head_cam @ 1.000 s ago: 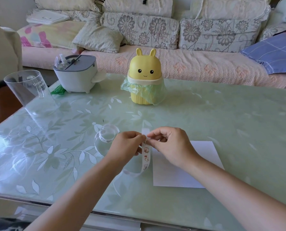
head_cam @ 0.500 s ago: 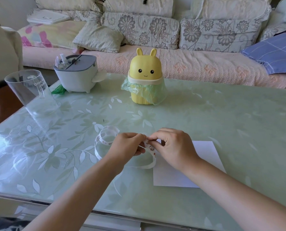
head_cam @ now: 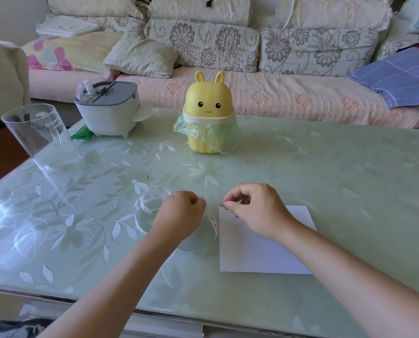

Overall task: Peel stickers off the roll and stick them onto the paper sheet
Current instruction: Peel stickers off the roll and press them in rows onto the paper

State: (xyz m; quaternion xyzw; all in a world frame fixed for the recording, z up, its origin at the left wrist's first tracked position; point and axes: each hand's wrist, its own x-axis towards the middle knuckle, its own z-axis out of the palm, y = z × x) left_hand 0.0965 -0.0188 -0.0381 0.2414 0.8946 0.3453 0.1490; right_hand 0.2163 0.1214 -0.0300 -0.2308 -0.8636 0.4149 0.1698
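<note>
A clear sticker roll (head_cam: pixel 147 208) lies on the table, its loose strip (head_cam: pixel 213 222) curving out under and to the right of my left hand (head_cam: pixel 179 219). That hand's fingers are curled round the strip. A white paper sheet (head_cam: pixel 257 252) lies flat to the right of the roll. My right hand (head_cam: pixel 257 211) pinches a small sticker (head_cam: pixel 223 206) between thumb and forefinger, just above the sheet's top left corner. Both hands are apart now.
A yellow bunny-shaped bin (head_cam: pixel 209 115) with a green bag stands at the table's middle back. A grey-white appliance (head_cam: pixel 108 111) and a clear plastic cup (head_cam: pixel 42 137) sit at the back left. A sofa with cushions runs behind the glass-topped table (head_cam: pixel 325 172).
My hands were together on the raised strip. They have lowered and parted; the right hand has pulled a sticker off and moved right toward the sheet's corner.
</note>
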